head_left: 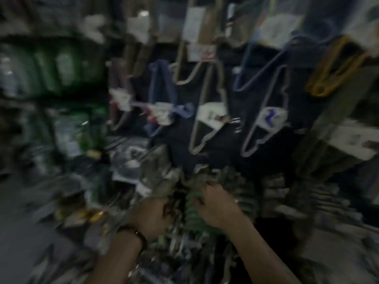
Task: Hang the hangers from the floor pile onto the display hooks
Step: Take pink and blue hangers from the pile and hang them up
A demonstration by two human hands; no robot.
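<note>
Motion smears everything, but low at six o'clock both hands are buried in a bundle of hangers [191,216]. The left hand [152,217] is at seven and the right hand [217,206] at five, and each seems to have its fingers curled round the greenish stems. Thin hangers like these should be light and stiff, but they snag on each other. I'd tease one free and lift it by the neck, just under its hook. Toward twelve a pale labelled hanger [211,115] hangs on the display, with yellow hangers [320,90] at two.
</note>
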